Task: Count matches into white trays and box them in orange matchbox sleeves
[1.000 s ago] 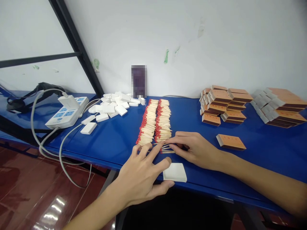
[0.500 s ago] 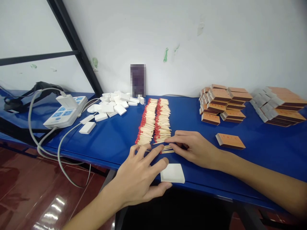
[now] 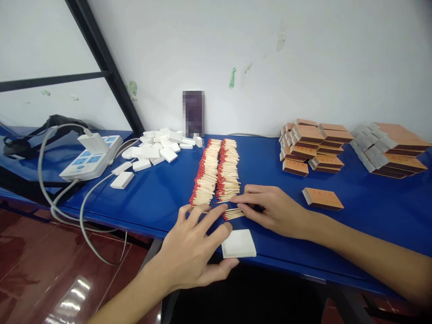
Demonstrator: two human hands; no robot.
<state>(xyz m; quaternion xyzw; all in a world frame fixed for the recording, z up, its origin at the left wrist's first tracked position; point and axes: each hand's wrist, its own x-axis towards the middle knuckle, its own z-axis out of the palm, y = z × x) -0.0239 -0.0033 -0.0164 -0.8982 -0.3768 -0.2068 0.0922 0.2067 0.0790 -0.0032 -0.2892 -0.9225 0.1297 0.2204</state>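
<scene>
My left hand [image 3: 197, 245] rests at the table's front edge, fingers spread. Its thumb and a finger hold the left side of a white matchbox tray [image 3: 240, 244]; the tray's inside cannot be made out. Another fingertip reaches the heads of a small bunch of red-headed matches [image 3: 233, 214] behind the tray. My right hand [image 3: 270, 207] is curled, with thumb and index fingertip at the right ends of this bunch and at the near end of the right row of matches [image 3: 229, 168]. A second row of matches [image 3: 206, 173] runs alongside it on the left.
White trays [image 3: 157, 150] are heaped at the back left near a power strip [image 3: 91, 157] with cables. Orange matchboxes [image 3: 305, 144] stand stacked at the back right, beside a grey-ended stack [image 3: 394, 148]. One matchbox [image 3: 323, 199] lies above my right forearm.
The small bunch of matches has drawn closer together, its heads now lined up more tightly. My left hand and the white tray have shifted slightly left. My right hand has barely moved.
</scene>
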